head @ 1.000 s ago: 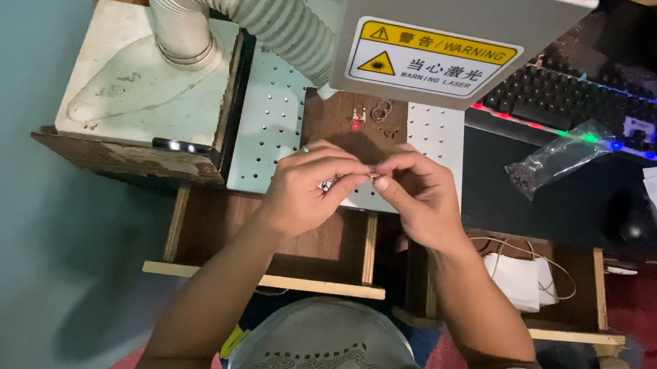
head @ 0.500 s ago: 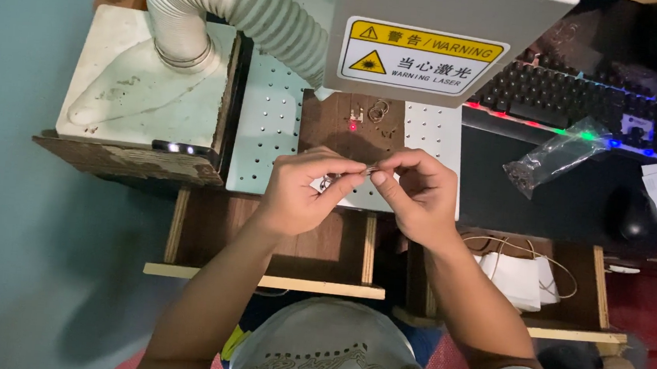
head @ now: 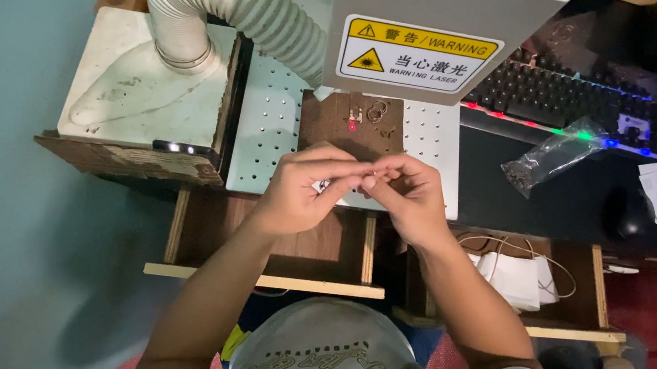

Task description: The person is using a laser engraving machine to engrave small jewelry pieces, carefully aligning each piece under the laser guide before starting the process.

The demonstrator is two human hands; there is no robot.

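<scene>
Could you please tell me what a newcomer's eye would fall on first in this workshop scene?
First, the yellow warning label on the machine head at top centre, with the white ribbed hose to its left. Below, the left hand and right hand meet fingertip to fingertip over a perforated plate.

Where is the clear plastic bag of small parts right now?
In the head view, the clear plastic bag lies on the dark desk surface to the person's right, just below the black backlit keyboard and right of the white perforated plate.
</scene>
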